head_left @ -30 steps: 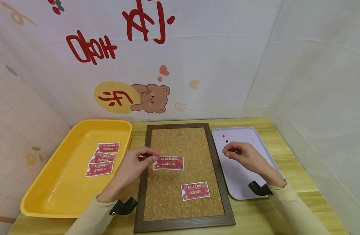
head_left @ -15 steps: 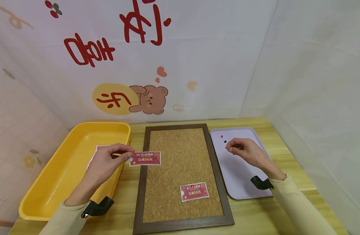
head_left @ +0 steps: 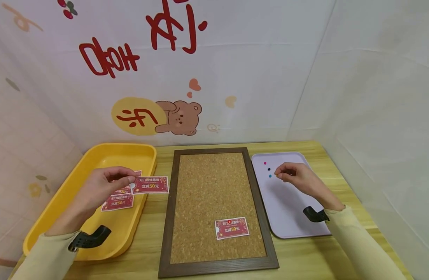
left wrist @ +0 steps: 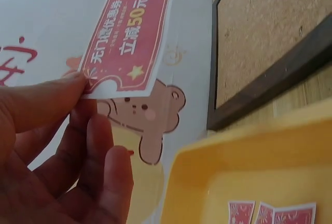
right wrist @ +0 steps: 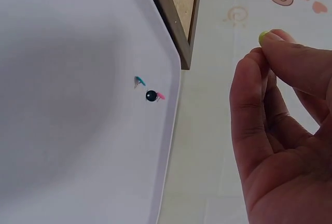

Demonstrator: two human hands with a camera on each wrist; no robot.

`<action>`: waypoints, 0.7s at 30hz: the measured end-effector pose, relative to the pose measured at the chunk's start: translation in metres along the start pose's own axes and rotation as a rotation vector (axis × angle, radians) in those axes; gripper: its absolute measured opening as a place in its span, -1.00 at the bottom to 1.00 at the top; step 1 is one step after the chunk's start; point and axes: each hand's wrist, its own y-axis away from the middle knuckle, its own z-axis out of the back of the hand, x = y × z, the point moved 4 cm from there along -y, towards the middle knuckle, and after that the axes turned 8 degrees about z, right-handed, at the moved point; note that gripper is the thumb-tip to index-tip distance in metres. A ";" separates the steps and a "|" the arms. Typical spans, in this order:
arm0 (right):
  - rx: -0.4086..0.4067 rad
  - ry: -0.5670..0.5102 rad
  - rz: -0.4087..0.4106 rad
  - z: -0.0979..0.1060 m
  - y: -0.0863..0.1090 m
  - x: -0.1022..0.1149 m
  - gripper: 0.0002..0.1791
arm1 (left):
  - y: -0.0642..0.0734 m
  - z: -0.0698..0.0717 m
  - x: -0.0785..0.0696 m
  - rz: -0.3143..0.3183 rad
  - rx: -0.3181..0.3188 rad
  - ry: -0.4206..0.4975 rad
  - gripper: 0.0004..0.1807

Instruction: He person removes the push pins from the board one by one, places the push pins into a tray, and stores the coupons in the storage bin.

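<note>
Left hand (head_left: pixel 97 190): thumb and forefinger pinch the left end of a red coupon (head_left: pixel 151 184), held raised above the right rim of the yellow tray (head_left: pixel 69 186), its free end just beside the board's left frame in the head view. One second earlier, hand and coupon were over the cork board (head_left: pixel 203 194); both have shifted left.

Right hand (head_left: pixel 300 181): thumb and fingertips pinch a small yellow pin (right wrist: pixel 263 38) above the lilac tray (head_left: pixel 288 214); hand slightly farther right than before.

Loose pins, in the lilac tray: pink pin (head_left: pixel 265 163), black pin (head_left: pixel 268 169), blue pin (head_left: pixel 270 176), near one another; the blue, earlier hidden in the head view, now shows.

Pinned coupon (head_left: pixel 232 230), lower right of the cork: red pin (head_left: pixel 230 222) at its upper edge; unchanged.

Tray coupons (head_left: pixel 117 203), inside the yellow tray: overlapping, partly hidden by the left hand; exact count not visible.
</note>
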 end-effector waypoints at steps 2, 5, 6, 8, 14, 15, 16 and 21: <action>-0.001 -0.001 0.001 0.001 -0.001 -0.002 -0.92 | -0.003 0.006 0.006 0.000 0.018 0.021 -0.68; -0.007 0.001 0.001 0.002 -0.001 -0.005 -0.92 | -0.008 0.016 0.017 0.008 0.034 0.016 -0.67; -0.008 0.000 0.000 0.002 -0.001 -0.006 -0.92 | -0.010 0.019 0.021 0.009 0.037 0.010 -0.67; -0.008 -0.001 -0.007 0.002 -0.001 -0.009 -0.93 | -0.014 0.024 0.029 0.003 0.043 0.004 -0.67; 0.004 -0.003 -0.044 0.001 0.000 -0.017 -0.90 | -0.025 0.037 0.051 0.010 0.087 0.057 -0.69; 0.003 0.001 -0.047 0.001 0.000 -0.018 -0.90 | -0.027 0.038 0.055 0.011 0.095 0.066 -0.70; 0.000 0.009 -0.045 0.001 0.000 -0.019 -0.91 | -0.029 0.040 0.058 0.012 0.103 0.069 -0.70; -0.010 0.025 -0.041 0.001 -0.004 -0.024 -0.92 | -0.037 0.047 0.076 0.043 0.133 0.075 -0.67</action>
